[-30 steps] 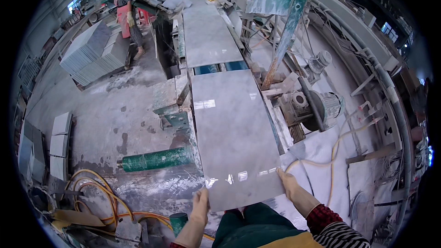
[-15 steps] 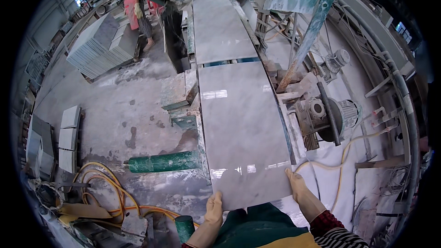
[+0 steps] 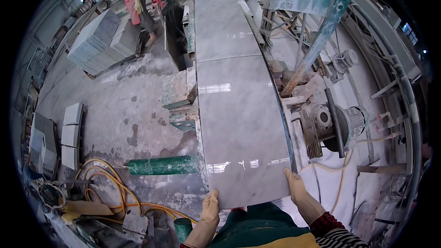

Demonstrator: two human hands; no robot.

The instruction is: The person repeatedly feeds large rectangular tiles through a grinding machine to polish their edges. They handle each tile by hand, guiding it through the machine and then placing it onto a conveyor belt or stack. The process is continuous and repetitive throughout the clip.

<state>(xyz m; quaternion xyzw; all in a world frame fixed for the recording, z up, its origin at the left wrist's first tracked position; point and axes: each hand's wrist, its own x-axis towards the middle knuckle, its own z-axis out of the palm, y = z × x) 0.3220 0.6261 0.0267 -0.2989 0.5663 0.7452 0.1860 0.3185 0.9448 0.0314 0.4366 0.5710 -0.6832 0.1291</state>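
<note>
A polished pale grey stone slab [image 3: 243,128] lies lengthwise before me on the conveyor line, its glossy top reflecting windows. My left hand [image 3: 210,205] is closed on its near left corner, thumb on top. At the near right edge, my right hand [image 3: 295,184] grips the same slab, with the fingers hidden underneath. The far end of this slab meets a second grey slab [image 3: 225,23], and only a thin seam shows between them.
Left of the line, a green roller [image 3: 163,165] juts out above orange hoses [image 3: 112,183]. A motor unit [image 3: 328,121] stands at the right, below a slanted rusty post [image 3: 308,59]. Stacked slabs [image 3: 94,43] and a person in a pink apron [image 3: 132,7] are at the far left.
The gap between the two slabs has closed to a thin seam. Both my hands keep their hold on the near slab, and the view has shifted slightly.
</note>
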